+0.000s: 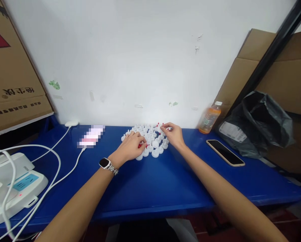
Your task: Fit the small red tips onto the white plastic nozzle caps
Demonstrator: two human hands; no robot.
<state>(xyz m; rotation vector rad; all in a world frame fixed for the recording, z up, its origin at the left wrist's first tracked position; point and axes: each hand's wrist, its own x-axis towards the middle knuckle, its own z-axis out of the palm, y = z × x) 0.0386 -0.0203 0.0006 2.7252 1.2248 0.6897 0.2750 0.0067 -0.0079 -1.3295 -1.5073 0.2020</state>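
A cluster of small white nozzle caps (155, 144), round at the base with a narrow spout, lies on the blue table (150, 191). My left hand (131, 146), with a watch on the wrist, rests over the cluster's near left side, its fingers curled round small red tips (140, 145). At the far right of the cluster, my right hand (174, 134) pinches a white nozzle cap (160, 129) between thumb and forefinger. Several red tips show on caps around those fingers. The fingers partly hide both held pieces.
On the left are a power strip (24, 185) with looping white cables and a blurred-out phone-like object (91, 136). A phone (225, 153), an orange drink bottle (210, 118) and a dark plastic bag (260, 126) stand or lie right. A white wall (150, 67) rises behind.
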